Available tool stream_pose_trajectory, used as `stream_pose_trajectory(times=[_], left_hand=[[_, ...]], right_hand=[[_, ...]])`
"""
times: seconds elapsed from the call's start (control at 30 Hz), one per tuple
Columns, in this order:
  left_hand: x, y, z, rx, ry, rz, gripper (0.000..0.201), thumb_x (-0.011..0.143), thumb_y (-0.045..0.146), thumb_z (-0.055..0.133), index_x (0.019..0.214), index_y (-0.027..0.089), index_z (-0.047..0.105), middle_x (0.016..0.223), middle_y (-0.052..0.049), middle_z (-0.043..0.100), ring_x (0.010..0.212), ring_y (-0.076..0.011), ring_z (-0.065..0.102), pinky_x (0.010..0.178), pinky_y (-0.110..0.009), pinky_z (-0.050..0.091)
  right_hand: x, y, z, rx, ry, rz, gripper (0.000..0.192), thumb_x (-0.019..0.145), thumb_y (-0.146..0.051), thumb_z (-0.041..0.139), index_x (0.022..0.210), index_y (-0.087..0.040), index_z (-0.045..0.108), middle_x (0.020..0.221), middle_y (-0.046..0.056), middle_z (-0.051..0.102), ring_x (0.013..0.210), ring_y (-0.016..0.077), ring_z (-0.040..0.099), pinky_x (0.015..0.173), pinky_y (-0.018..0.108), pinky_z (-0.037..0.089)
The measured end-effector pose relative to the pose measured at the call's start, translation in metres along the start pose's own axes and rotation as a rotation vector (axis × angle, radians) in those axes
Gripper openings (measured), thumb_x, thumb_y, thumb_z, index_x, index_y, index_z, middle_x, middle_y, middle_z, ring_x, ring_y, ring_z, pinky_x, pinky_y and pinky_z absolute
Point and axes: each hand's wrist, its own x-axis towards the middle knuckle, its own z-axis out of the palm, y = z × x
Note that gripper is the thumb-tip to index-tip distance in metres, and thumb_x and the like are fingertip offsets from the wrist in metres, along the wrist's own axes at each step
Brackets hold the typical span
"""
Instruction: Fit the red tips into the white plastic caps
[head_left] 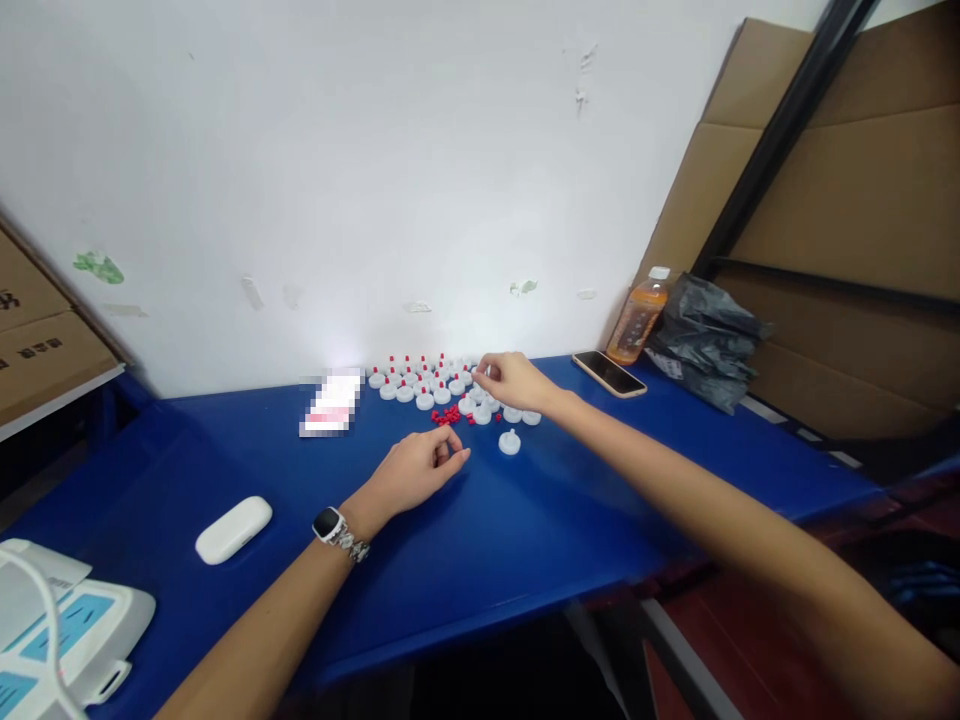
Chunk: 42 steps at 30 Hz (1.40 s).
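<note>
Resting on the blue plastic tabletop [525, 540], the left hand [417, 467] curls loosely beside small red plastic tips [448, 415]; the right hand [513, 380] pinches one of the round white plastic caps [427, 385], grouped near the wall.

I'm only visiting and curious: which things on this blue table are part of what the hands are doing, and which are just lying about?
In use:
left hand
right hand
white caps
small red pieces

Lying about:
phone
orange drink bottle
black bag
white case

Blue table [525, 540], white caps [420, 385], phone [609, 373], bottle [637, 318]
</note>
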Motion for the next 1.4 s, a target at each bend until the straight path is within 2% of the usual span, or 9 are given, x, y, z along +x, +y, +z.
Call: stream_pose_trajectory(times=[0.23,0.4,0.57,0.67,0.77,0.87,1.03,1.17,1.4], left_hand=[[0.000,0.002,0.002,0.005,-0.002,0.000,0.032,0.091,0.051,0.049,0.092,0.023,0.063,0.065,0.003,0.058,0.057,-0.0132,0.051,0.053,-0.026,0.031],[0.001,0.000,0.004,-0.009,0.051,0.039,0.030,0.092,0.049,0.051,0.100,0.022,0.062,0.072,0.002,0.059,0.061,-0.0132,0.052,0.060,-0.026,0.039],[0.001,0.002,0.008,-0.041,0.176,0.186,0.041,0.090,0.045,0.058,0.124,0.023,0.052,0.110,-0.004,0.061,0.081,-0.0150,0.056,0.072,-0.028,0.045],[0.001,0.004,0.008,-0.062,0.119,0.181,0.029,0.097,0.040,0.047,0.117,0.021,0.055,0.101,-0.004,0.063,0.078,-0.0155,0.057,0.070,-0.028,0.044],[0.003,0.005,0.009,-0.074,0.079,0.188,0.027,0.101,0.037,0.038,0.106,0.020,0.058,0.096,-0.004,0.064,0.085,-0.0171,0.059,0.078,-0.030,0.044],[0.005,0.004,0.013,-0.059,0.071,0.205,0.028,0.101,0.035,0.035,0.103,0.021,0.059,0.100,-0.004,0.063,0.091,-0.0184,0.059,0.085,-0.032,0.044],[0.003,0.004,0.020,-0.005,0.077,0.201,0.022,0.091,0.025,0.049,0.113,0.020,0.052,0.104,-0.006,0.060,0.090,-0.0198,0.059,0.082,-0.034,0.046],[0.001,0.005,0.019,-0.017,0.047,0.198,0.029,0.092,0.020,0.043,0.121,0.020,0.048,0.106,-0.008,0.059,0.087,-0.0190,0.059,0.078,-0.032,0.047],[0.003,0.009,0.011,-0.132,-0.007,0.102,0.028,0.094,0.044,0.050,0.109,0.021,0.058,0.082,0.000,0.060,0.066,-0.0137,0.053,0.062,-0.026,0.041]], right_hand=[[-0.096,-0.004,-0.005,0.217,-0.070,0.006,0.027,0.089,-0.044,0.061,0.093,-0.019,0.069,0.064,-0.001,0.065,0.056,0.0128,0.056,0.055,0.024,0.036],[-0.091,-0.008,0.006,0.413,-0.098,-0.016,0.016,0.089,-0.028,0.058,0.084,-0.017,0.069,0.071,0.002,0.067,0.062,0.0128,0.058,0.059,0.024,0.042],[-0.073,-0.033,0.022,0.677,-0.065,-0.040,0.014,0.086,-0.029,0.062,0.081,-0.016,0.065,0.071,0.001,0.066,0.064,0.0126,0.058,0.061,0.024,0.045],[-0.067,-0.041,0.024,0.760,-0.101,-0.087,0.017,0.087,-0.032,0.063,0.085,-0.016,0.065,0.075,0.002,0.068,0.068,0.0135,0.061,0.065,0.025,0.047],[-0.065,-0.030,0.013,0.623,-0.067,-0.076,0.021,0.091,-0.035,0.057,0.087,-0.016,0.066,0.075,0.003,0.069,0.066,0.0140,0.060,0.064,0.027,0.044],[-0.066,-0.007,-0.003,0.230,0.051,-0.110,0.017,0.091,-0.027,0.056,0.085,-0.016,0.069,0.081,0.004,0.069,0.076,0.0165,0.057,0.073,0.030,0.041],[-0.068,0.015,-0.008,-0.243,0.022,-0.188,0.015,0.089,-0.028,0.061,0.095,-0.020,0.072,0.095,0.008,0.065,0.094,0.0240,0.051,0.083,0.038,0.032],[-0.064,0.014,0.001,-0.335,0.004,-0.212,0.017,0.091,-0.031,0.061,0.096,-0.020,0.073,0.100,0.010,0.061,0.097,0.0255,0.048,0.084,0.040,0.030],[-0.059,0.016,0.004,-0.299,0.013,-0.202,0.014,0.090,-0.028,0.063,0.089,-0.019,0.073,0.098,0.010,0.062,0.098,0.0255,0.048,0.085,0.041,0.030]])
